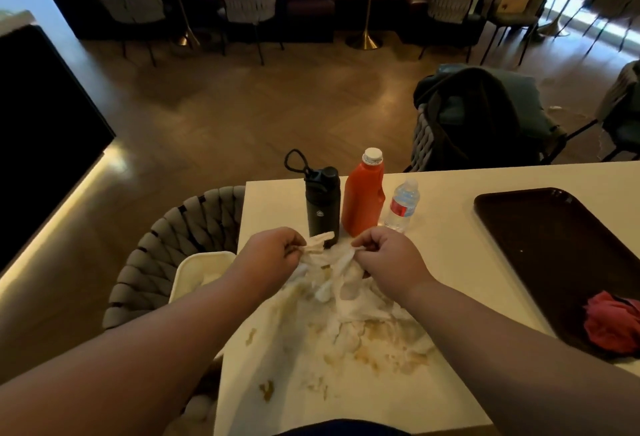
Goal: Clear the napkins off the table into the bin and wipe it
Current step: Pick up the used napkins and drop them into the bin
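Both hands (273,250) (388,252) pinch the napkins (332,273) (stained) above the table (446,228)

Dim, warm indoor light. The pale table (446,200) is the brightest surface. Daylight streaks the floor (263,103) at upper right; a lit strip (52,228) glows low on the left. Far chairs (249,3) sit dark and soft. Wide-angle distortion bends the edges.
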Motion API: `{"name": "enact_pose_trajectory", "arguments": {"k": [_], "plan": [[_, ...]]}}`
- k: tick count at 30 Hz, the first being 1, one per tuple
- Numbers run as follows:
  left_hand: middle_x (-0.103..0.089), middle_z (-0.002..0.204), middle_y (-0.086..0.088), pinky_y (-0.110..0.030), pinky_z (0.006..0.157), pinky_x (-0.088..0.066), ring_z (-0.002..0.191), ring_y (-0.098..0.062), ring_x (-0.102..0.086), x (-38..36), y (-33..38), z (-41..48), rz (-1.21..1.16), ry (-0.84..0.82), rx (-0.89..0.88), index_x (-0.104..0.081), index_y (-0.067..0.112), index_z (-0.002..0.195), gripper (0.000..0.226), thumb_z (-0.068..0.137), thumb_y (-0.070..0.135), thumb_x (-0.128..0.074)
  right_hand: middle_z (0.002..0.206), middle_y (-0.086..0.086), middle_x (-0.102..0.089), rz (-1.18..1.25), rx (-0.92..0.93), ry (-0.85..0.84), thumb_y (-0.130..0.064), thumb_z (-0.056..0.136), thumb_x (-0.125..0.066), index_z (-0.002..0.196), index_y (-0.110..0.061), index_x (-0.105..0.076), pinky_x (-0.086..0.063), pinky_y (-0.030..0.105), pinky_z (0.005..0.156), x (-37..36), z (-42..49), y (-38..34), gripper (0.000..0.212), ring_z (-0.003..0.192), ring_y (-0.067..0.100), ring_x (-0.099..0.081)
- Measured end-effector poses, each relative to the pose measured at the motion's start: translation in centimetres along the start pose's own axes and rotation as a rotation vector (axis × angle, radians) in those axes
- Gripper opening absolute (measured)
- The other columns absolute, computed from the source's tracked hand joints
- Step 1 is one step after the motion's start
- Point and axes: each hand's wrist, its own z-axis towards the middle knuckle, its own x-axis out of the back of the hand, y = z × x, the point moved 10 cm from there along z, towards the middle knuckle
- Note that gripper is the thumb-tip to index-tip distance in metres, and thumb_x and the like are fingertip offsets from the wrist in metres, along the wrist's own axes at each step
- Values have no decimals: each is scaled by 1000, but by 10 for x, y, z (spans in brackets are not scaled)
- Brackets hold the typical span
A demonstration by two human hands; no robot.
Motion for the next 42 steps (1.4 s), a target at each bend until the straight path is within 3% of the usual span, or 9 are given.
{"name": "enact_pose_trajectory", "arguments": {"k": [10,14,23,25,28,32,36,38,42], "plan": [[-67,85,11,-18,59,-45,71,-5,-61,72,-89,-28,67,171,157,-69,30,105,12,99,20,-64,93,0,-71,27,55,-112,-8,93,-67,95,-23,-72,-58,19,64,-60,3,-34,16,87,14,-68],[-68,86,9,-20,58,-49,70,-9,-63,96,-136,-32,69,237,263,-70,26,105,12,99,18,-65,92,2,-71,11,60,-140,-8,93,-66,95,-22,-72,-60,22,64,-76,6,-35,16,86,16,-68],[-65,91,9,-31,65,-61,74,-11,-65,92,-206,-34,154,219,404,-72,20,117,19,100,19,-63,87,2,-71,-30,45,-158,-9,93,-66,95,-23,-73,-64,35,71,-93,11,-29,15,79,17,-69],[-67,100,6,-27,59,-58,76,-9,-64,82,-219,-37,165,172,442,-67,23,127,29,99,23,-65,89,2,-70,-34,41,-159,-9,94,-66,95,-23,-73,-64,36,72,-95,10,-27,16,81,18,-69],[-65,125,0,-23,52,-56,77,-8,-65,61,-233,-41,195,32,490,-48,31,147,61,92,28,-75,90,2,-69,-36,33,-162,-9,94,-66,95,-23,-73,-64,34,72,-97,9,-24,15,84,18,-68],[-59,139,-1,-24,57,-59,78,-9,-66,53,-229,-49,208,2,485,-43,33,151,69,91,28,-76,91,2,-69,-66,33,-159,-9,93,-65,96,-22,-73,-64,31,70,-100,7,-23,16,83,18,-68],[-64,120,8,-21,67,-59,86,-7,-65,43,-200,-49,52,-31,437,-54,30,143,55,92,26,-75,92,1,-69,-62,40,-163,-9,93,-65,97,-21,-73,-61,23,65,-104,3,-27,15,84,18,-68],[-65,111,12,-26,76,-62,90,-8,-67,36,-175,-47,-73,-57,393,-58,30,138,52,90,28,-78,91,1,-70,-52,43,-171,-8,92,-66,95,-22,-73,-63,27,67,-106,2,-30,16,82,18,-69],[-65,116,12,-33,90,-60,101,-7,-65,16,-113,-44,-209,-142,258,-57,35,137,63,81,35,-86,88,3,-71,-28,52,-172,-9,92,-67,93,-24,-72,-65,35,70,-109,2,-34,16,81,19,-70]]}}
